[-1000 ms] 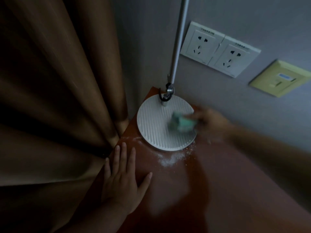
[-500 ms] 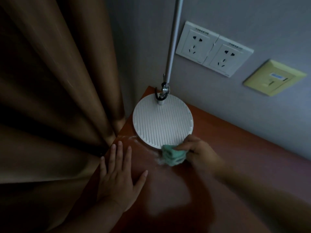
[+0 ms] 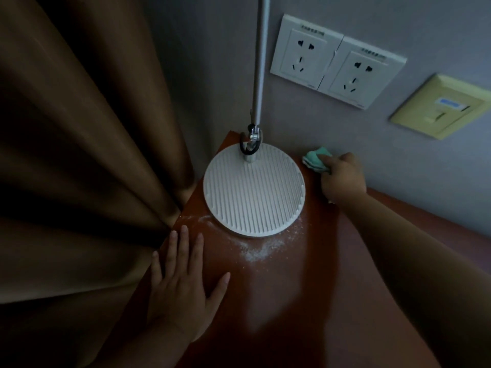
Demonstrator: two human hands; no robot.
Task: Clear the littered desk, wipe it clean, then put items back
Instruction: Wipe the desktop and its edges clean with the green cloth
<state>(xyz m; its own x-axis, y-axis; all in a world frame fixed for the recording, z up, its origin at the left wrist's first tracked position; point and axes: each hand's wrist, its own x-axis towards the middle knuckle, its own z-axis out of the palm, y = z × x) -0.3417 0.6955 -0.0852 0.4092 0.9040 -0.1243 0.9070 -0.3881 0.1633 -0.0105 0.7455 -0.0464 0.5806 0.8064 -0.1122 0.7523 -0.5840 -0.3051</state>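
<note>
Grip: a green cloth [image 3: 314,160] is pinched in the curled fingers of the right hand [image 3: 342,179] and pressed to the desk [image 3: 292,301] at its far edge, just beside the round white lamp base [image 3: 253,189] and close under the wall. The left hand [image 3: 183,285] is laid flat on the near left part of the desk, fingers straight, nothing held. Soil: white powder [image 3: 261,248] is scattered along the near rim of the lamp base, with a thinner trail toward the curtain [image 3: 79,155]; it is judged not yet wiped. Risks: powder may be driven under the base or into its ribbed top if the cloth is swept toward it. It may also be pushed off the left edge into the curtain folds, where recovery would be hard. The base may be knocked by the right hand and the tall lamp pole [image 3: 261,62] tipped. The cloth may be snagged on the black cable loop [image 3: 243,147] at the pole's foot. A ring of residue is likely to be left if the base is not lifted.
</note>
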